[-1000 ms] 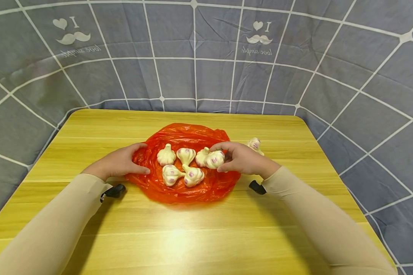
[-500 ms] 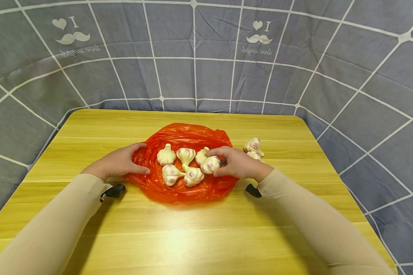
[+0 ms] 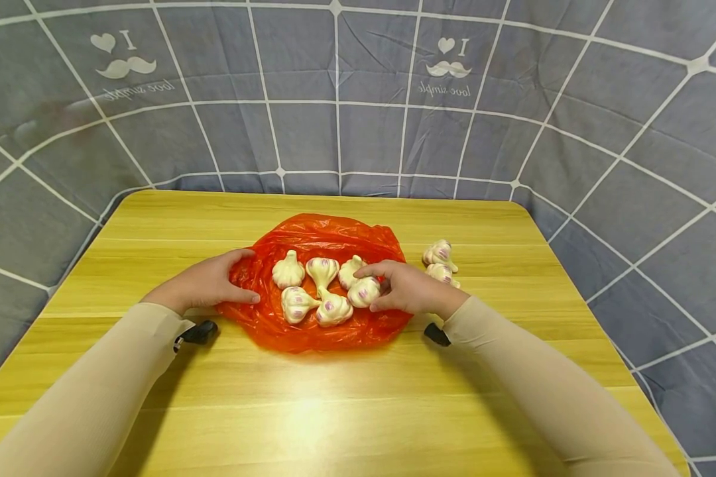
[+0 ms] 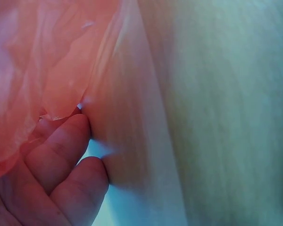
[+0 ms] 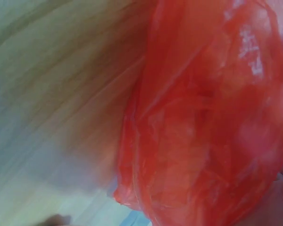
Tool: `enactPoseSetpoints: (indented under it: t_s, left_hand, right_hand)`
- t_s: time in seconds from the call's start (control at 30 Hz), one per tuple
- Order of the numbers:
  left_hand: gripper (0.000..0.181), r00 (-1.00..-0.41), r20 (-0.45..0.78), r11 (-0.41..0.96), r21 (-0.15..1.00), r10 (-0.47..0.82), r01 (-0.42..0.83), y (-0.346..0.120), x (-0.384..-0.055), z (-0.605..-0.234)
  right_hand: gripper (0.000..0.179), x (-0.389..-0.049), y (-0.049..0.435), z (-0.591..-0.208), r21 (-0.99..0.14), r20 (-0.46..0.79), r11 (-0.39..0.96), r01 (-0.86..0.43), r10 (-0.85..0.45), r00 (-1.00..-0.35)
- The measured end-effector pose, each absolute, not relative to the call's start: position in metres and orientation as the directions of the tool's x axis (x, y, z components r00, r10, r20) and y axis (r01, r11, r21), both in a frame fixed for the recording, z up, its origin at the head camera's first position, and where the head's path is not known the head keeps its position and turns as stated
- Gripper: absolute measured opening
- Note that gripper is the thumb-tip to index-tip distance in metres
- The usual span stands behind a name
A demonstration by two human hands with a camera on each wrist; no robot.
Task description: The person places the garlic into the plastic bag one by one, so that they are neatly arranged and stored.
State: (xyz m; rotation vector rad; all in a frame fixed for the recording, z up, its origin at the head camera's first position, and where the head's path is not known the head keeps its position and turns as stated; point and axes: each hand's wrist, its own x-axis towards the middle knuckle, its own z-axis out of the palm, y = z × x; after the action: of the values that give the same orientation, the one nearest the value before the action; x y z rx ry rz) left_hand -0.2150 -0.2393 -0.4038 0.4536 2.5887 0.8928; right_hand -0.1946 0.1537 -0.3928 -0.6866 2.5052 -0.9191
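Note:
A red plastic bag (image 3: 298, 339) lies spread on the table, several garlic bulbs on it. At its left edge my left hand (image 3: 205, 281) grips the plastic, thumb in front and index finger behind. In the left wrist view, curled fingers (image 4: 61, 153) show under the red film. Toward the bag's right side my right hand (image 3: 408, 286) holds a garlic bulb (image 3: 364, 292) between thumb and fingers, close beside another garlic bulb (image 3: 349, 270). The right wrist view shows mostly the bag's side (image 5: 193, 141); the held bulb is hidden there.
Two more garlic bulbs, one behind (image 3: 438, 253) and one nearer (image 3: 441, 272), lie on the wooden table (image 3: 310, 424) right of the bag. A grey checked cloth (image 3: 370, 139) hangs around the table's back and sides.
My right hand has moved left and slightly down with the garlic bulb, bringing it beside the others on the bag. The left hand keeps its place.

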Motion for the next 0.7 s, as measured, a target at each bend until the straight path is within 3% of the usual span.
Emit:
enactPoseSetpoints:
  t_s: [0.7]
  left_hand:
    - [0.107,-0.879,-0.237,0.742,0.647,0.414,0.175,-0.2398,-0.2167,-0.4039]
  right_hand:
    - [0.064,-0.1929,0.1528,-0.3986,-0.627,-0.199,0.706,-0.329,-0.553,-0.809]
